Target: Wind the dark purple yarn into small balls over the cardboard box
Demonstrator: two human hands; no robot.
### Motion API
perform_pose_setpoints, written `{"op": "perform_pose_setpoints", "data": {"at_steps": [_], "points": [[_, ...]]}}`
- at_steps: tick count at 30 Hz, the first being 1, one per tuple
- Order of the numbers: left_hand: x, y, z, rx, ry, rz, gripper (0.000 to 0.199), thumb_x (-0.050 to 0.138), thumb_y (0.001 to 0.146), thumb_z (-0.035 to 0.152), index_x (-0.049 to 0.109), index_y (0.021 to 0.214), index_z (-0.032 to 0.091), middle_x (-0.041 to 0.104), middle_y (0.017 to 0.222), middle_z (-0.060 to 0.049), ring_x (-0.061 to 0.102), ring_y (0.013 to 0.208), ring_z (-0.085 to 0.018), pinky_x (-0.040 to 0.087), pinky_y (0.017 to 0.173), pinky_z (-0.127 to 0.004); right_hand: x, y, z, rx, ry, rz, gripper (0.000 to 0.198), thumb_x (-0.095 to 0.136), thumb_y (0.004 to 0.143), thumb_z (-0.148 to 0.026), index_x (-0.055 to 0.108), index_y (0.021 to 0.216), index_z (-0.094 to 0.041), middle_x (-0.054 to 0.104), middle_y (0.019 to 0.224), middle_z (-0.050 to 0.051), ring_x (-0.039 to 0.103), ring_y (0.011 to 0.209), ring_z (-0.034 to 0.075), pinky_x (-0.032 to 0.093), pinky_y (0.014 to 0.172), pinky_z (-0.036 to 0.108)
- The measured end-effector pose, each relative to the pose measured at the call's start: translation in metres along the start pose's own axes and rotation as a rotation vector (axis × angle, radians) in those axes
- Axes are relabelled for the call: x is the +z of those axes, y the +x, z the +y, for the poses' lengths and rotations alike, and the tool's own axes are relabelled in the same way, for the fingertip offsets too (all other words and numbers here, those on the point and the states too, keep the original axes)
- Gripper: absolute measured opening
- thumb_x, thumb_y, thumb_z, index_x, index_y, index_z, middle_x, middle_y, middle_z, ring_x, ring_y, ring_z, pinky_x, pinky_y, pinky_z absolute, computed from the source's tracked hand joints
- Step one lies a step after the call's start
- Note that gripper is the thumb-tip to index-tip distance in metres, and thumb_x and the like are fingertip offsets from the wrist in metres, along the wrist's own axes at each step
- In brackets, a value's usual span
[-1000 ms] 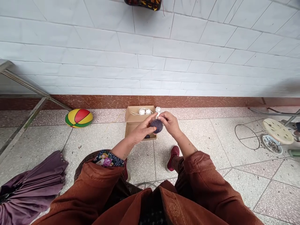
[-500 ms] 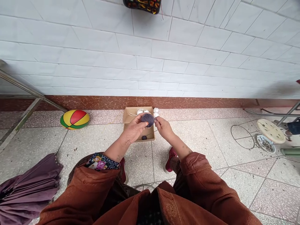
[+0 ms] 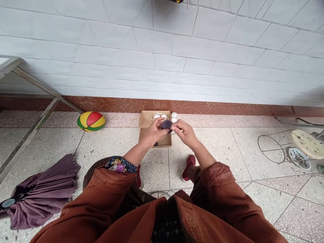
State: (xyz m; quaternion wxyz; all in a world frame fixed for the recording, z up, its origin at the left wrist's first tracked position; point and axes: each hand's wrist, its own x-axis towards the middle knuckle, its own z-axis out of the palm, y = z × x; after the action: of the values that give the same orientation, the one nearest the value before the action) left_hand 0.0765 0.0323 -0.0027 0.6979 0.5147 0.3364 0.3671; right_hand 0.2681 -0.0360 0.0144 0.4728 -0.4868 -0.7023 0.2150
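My left hand (image 3: 155, 132) is closed around a dark purple-grey ball of yarn (image 3: 166, 125), held above an open cardboard box (image 3: 165, 142). At the ball's right side, my right hand (image 3: 185, 131) pinches with thumb and forefinger; a dark yarn strand runs by its fingertips and down toward the box. A small dark ball (image 3: 155, 144) lies in the box, partly hidden by my left hand. White yarn balls (image 3: 163, 116) rest in the box's lid part, with loose white strands. More white balls (image 3: 174, 116) sit just right of the box.
A striped ball (image 3: 91, 121) lies by the wall at the left, near a metal frame (image 3: 48, 89). A folded purple umbrella (image 3: 48, 192) is on the floor. To the right are a wire frame (image 3: 272, 148), a cream stool top (image 3: 307, 143) and a bowl (image 3: 300, 158).
The view has shifted, so the scene sits further right and higher. My right hand has moved from beside the ball to its front right side, its fingers more curled.
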Motion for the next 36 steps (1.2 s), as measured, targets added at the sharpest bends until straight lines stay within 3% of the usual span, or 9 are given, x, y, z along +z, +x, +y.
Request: {"op": "perform_pose_setpoints", "data": {"at_steps": [6, 11, 17, 20, 22, 25, 28, 33, 36], "points": [[-0.002, -0.009, 0.005, -0.087, -0.169, -0.321, 0.076, 0.095, 0.076, 0.032, 0.067, 0.146, 0.026, 0.074, 0.126, -0.01, 0.069, 0.117, -0.026, 0.052, 0.105, -0.042, 0.008, 0.002, 0.022, 0.248, 0.046, 0.143, 0.03, 0.063, 0.106, -0.048, 0.069, 0.087, -0.025, 0.069, 0.087, 0.003, 0.063, 0.085, 0.022, 0.054, 0.084, 0.035], [-0.009, 0.001, 0.01, -0.033, -0.311, -0.238, 0.055, 0.096, 0.075, 0.032, 0.078, 0.125, 0.017, 0.076, 0.126, -0.014, 0.071, 0.117, -0.027, 0.053, 0.104, -0.041, 0.031, -0.012, 0.03, 0.36, 0.004, -0.001, 0.023, 0.058, 0.107, -0.038, 0.072, 0.097, -0.023, 0.071, 0.087, 0.003, 0.063, 0.082, 0.022, 0.054, 0.079, 0.033], [-0.022, 0.01, 0.009, 0.036, -0.127, 0.0, 0.053, 0.091, 0.074, 0.028, 0.075, 0.123, 0.019, 0.077, 0.122, -0.01, 0.071, 0.113, -0.025, 0.053, 0.106, -0.043, 0.03, -0.017, 0.005, 0.118, 0.033, -0.335, 0.034, 0.059, 0.111, -0.047, 0.07, 0.089, -0.024, 0.069, 0.084, 0.003, 0.064, 0.083, 0.02, 0.053, 0.083, 0.033], [-0.025, 0.005, 0.008, 0.071, 0.156, 0.034, 0.058, 0.09, 0.07, 0.025, 0.075, 0.126, 0.02, 0.074, 0.13, -0.01, 0.07, 0.115, -0.026, 0.052, 0.11, -0.046, 0.016, -0.012, -0.011, 0.03, 0.1, -0.257, 0.034, 0.059, 0.111, -0.05, 0.071, 0.092, -0.024, 0.069, 0.086, 0.003, 0.064, 0.081, 0.019, 0.052, 0.081, 0.033], [-0.025, -0.001, 0.008, 0.069, 0.27, -0.043, 0.062, 0.089, 0.07, 0.025, 0.075, 0.13, 0.022, 0.073, 0.132, -0.01, 0.069, 0.114, -0.026, 0.052, 0.108, -0.046, 0.007, -0.005, -0.014, 0.042, 0.115, -0.113, 0.033, 0.06, 0.111, -0.05, 0.07, 0.093, -0.025, 0.069, 0.087, 0.003, 0.064, 0.082, 0.02, 0.052, 0.08, 0.033], [-0.024, -0.009, 0.009, 0.016, 0.229, -0.237, 0.08, 0.091, 0.072, 0.024, 0.067, 0.148, 0.026, 0.074, 0.125, -0.009, 0.07, 0.111, -0.026, 0.054, 0.102, -0.044, 0.002, 0.004, -0.005, 0.125, 0.106, 0.067, 0.031, 0.063, 0.108, -0.05, 0.069, 0.09, -0.025, 0.067, 0.085, 0.002, 0.063, 0.081, 0.02, 0.051, 0.081, 0.034], [-0.021, -0.014, 0.011, -0.007, 0.026, -0.352, 0.088, 0.094, 0.072, 0.026, 0.062, 0.154, 0.029, 0.074, 0.127, -0.009, 0.07, 0.116, -0.026, 0.054, 0.1, -0.04, 0.01, 0.006, 0.012, 0.212, 0.101, 0.124, 0.032, 0.064, 0.104, -0.051, 0.067, 0.086, -0.025, 0.065, 0.082, 0.001, 0.061, 0.079, 0.02, 0.05, 0.08, 0.034], [-0.017, -0.008, 0.013, -0.019, -0.219, -0.233, 0.055, 0.097, 0.073, 0.031, 0.078, 0.123, 0.02, 0.075, 0.126, -0.011, 0.069, 0.117, -0.025, 0.053, 0.104, -0.038, 0.037, -0.007, 0.027, 0.364, 0.061, -0.025, 0.026, 0.055, 0.106, -0.044, 0.067, 0.093, -0.024, 0.065, 0.082, 0.002, 0.059, 0.076, 0.02, 0.05, 0.075, 0.032], [-0.018, -0.001, 0.01, -0.038, -0.256, -0.09, 0.052, 0.096, 0.07, 0.033, 0.077, 0.116, 0.018, 0.076, 0.117, -0.009, 0.07, 0.111, -0.024, 0.053, 0.104, -0.039, 0.044, -0.015, 0.021, 0.299, 0.024, -0.229, 0.027, 0.056, 0.107, -0.042, 0.068, 0.092, -0.024, 0.065, 0.082, 0.002, 0.061, 0.078, 0.02, 0.05, 0.077, 0.032]]}}
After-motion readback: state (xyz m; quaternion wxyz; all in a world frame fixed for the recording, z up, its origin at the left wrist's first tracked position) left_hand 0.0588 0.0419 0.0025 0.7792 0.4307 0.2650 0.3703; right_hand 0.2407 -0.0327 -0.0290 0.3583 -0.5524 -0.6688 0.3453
